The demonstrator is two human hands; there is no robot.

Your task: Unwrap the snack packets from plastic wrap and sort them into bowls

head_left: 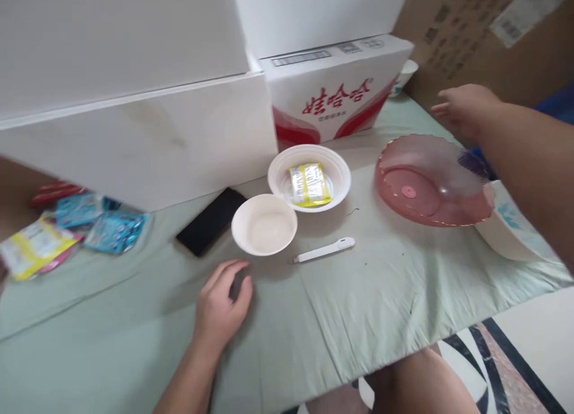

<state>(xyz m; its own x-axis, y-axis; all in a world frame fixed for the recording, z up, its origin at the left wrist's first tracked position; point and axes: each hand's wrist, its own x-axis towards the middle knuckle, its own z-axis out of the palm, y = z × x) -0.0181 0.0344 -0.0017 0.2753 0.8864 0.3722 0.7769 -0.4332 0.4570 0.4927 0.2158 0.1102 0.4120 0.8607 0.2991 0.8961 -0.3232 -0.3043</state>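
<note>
Close by one loosely spread left hand (220, 306), one small bowl (264, 230), one white tool (321, 251); right hand (470, 105), state unclear.

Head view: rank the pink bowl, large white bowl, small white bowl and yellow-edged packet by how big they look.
Largest to smallest:
1. Pink bowl
2. Large white bowl
3. Small white bowl
4. Yellow-edged packet

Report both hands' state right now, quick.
Left hand: open, fingers loosely curved, nothing visible in it, just in front of the small white bowl.
Right hand: open or closed cannot be told; palm hidden, fingers blurred.
</note>
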